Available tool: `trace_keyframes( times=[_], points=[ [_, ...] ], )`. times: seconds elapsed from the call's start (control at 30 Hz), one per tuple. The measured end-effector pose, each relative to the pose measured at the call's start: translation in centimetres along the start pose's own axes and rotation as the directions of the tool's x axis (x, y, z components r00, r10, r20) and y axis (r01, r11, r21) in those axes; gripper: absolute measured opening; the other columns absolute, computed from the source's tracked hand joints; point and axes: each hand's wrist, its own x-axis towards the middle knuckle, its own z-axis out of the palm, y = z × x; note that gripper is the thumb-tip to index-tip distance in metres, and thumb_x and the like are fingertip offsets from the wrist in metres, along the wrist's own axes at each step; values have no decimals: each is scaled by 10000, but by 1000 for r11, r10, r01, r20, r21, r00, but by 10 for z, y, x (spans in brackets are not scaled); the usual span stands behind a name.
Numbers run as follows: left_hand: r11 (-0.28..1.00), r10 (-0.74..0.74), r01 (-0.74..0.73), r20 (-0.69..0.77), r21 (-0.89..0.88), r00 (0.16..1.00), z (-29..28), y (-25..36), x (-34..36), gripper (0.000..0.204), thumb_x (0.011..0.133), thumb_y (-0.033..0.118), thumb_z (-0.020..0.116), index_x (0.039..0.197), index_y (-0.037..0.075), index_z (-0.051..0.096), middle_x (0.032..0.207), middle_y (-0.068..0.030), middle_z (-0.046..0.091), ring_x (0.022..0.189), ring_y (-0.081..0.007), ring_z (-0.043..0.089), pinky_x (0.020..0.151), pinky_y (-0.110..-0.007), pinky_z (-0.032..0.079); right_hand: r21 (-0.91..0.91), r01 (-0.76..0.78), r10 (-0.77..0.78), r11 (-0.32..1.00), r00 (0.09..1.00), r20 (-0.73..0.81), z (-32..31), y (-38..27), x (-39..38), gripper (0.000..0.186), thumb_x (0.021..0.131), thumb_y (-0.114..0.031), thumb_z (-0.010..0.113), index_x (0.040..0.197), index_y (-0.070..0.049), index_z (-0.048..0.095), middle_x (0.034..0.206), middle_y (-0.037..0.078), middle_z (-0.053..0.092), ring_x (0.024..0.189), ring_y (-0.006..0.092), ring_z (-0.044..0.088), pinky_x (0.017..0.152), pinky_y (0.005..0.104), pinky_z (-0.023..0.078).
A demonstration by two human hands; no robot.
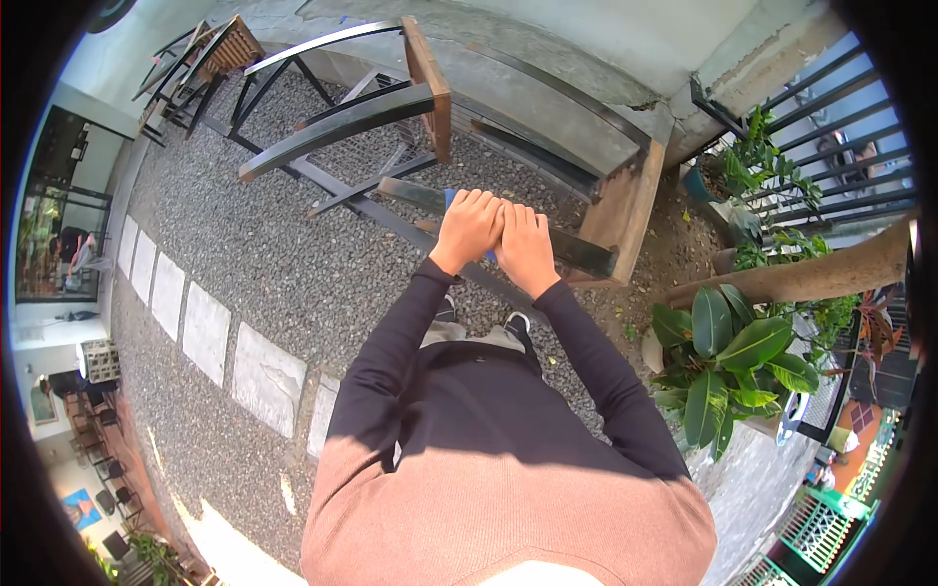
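Observation:
Both my hands are side by side, closed over a dark leg (584,252) of a wooden stool or small table lying on its side. Beneath my left hand (471,230), a blue piece (450,197), apparently a cloth, shows past the fingers. My right hand (528,250) touches the left, and a bit of the same blue shows between them. The leg's worn, paler end sticks out to the left of my hands. Its brown wooden top (630,215) stands on edge at the right. My palms are hidden.
Another overturned piece of furniture (423,83) with dark curved legs lies ahead, and a further one (230,51) at far left. Grey gravel (225,230) covers the ground, with square paving slabs (207,332) on the left. A leafy plant (723,342) and a trunk (811,269) stand right.

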Motion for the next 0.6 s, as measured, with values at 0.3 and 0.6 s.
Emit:
trace_keyframes(
  times=[0.3, 0.6],
  points=[
    [1000, 6, -6, -6, -7, 1000, -23, -41, -11, 166, 1022, 171, 641, 888, 74, 621, 857, -73, 614, 857, -277, 624, 829, -426, 480, -10, 18, -18, 1000, 1000, -12, 17, -31, 29, 610, 882, -250, 720, 1412, 31, 608, 1166, 103, 634, 1071, 268, 608, 921, 428, 462],
    [1000, 16, -16, -9, 5, 1000, -40, -77, -19, 154, 1010, 181, 641, 895, 79, 632, 857, -68, 613, 863, -273, 624, 829, -420, 483, -15, -12, 13, 1000, 999, 45, 31, -61, 55, 563, 878, -237, 723, 1364, 29, 617, 1196, 117, 650, 1095, 289, 624, 919, 432, 472]
  ],
)
